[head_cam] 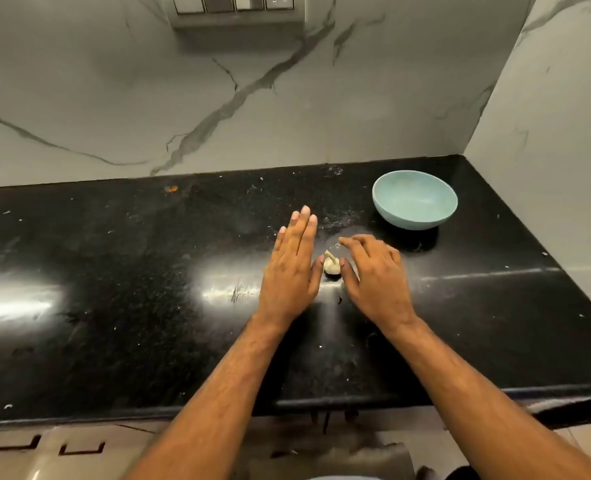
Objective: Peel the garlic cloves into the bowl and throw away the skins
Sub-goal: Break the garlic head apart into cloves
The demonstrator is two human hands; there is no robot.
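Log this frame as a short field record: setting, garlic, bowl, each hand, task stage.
setting: black countertop against marble wall
garlic: whole bulb on the counter, between the hands
bowl: light blue bowl, right of and beyond the bulb, looks empty
left hand: fingers straight, beside the bulb
right hand: fingers relaxed, beside the bulb
stage: peeling not yet begun

A: Item one, centre of frame?
B: Garlic bulb [331, 265] on the black countertop [114, 271], stalk pointing to 11 o'clock.
A: Hands?
B: Left hand [292, 268] at the bulb's 9 o'clock, fingers straight, thumb at the bulb. Right hand [373, 271] at 3 o'clock, fingers loosely bent, thumb beside the bulb. Neither grips it.
A: Vessel?
B: Pale blue bowl [414, 199], at 1 o'clock from the bulb, well apart.
A: Backdrop?
B: Marble-veined wall [218, 98]; switch panel [235, 5] at 12 o'clock.
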